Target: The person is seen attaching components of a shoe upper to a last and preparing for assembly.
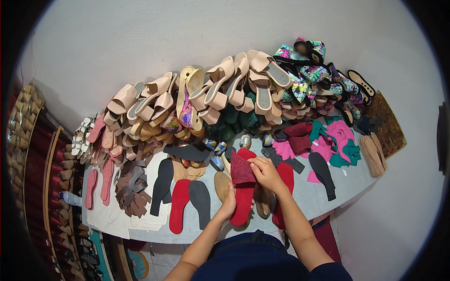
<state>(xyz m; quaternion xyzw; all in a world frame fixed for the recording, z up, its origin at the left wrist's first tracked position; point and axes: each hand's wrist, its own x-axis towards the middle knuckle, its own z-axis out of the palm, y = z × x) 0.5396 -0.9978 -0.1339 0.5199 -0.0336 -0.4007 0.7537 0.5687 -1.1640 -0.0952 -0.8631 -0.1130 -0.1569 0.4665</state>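
Over the near middle of the table, my left hand [228, 205] is closed on the side of a red slipper sole [242, 206]. A dark red patterned upper [243, 171] lies across that sole. My right hand [266, 174] pinches the upper's right edge, its thumb and fingers pressed together there. Beside my hands are a brown shoe last [222, 186] and a second last [262, 203], partly covered by the right hand and the sole. To the left lie a red insole [179, 206] and a dark grey sole [200, 201]. Another red insole [283, 175] is half hidden by my right forearm.
Beige heeled sandals [215, 96] and patterned slippers [304, 86] are heaped along the wall. Brown strap pieces [133, 185] lie left on the table [145, 234]; pink cutouts [340, 133] and stacked tan soles [372, 154] lie right. A shelf of shoes [68, 187] stands far left.
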